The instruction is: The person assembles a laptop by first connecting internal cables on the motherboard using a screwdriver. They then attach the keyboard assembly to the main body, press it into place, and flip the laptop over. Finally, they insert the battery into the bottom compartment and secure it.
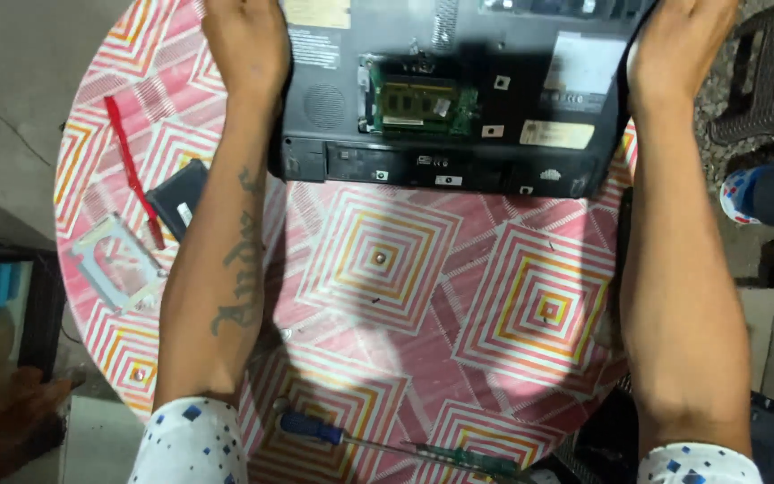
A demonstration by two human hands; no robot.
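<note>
A black laptop (459, 99) lies upside down at the far side of a round table with a red, orange and white diamond pattern (387, 269). Its bottom panel is off, showing a green memory board (423, 103). My left hand (245, 40) grips the laptop's left edge. My right hand (678, 40) grips its right edge. Both forearms reach across the table, with white dotted sleeves at the near edge.
On the table's left lie a red pry tool (132, 166), a black hard drive (179, 197) and a metal drive bracket (116, 260). A blue-handled screwdriver (315, 428) and a green-handled one (468, 457) lie near the front edge. Small screws sit mid-table. A dark plastic stool (772, 81) stands right.
</note>
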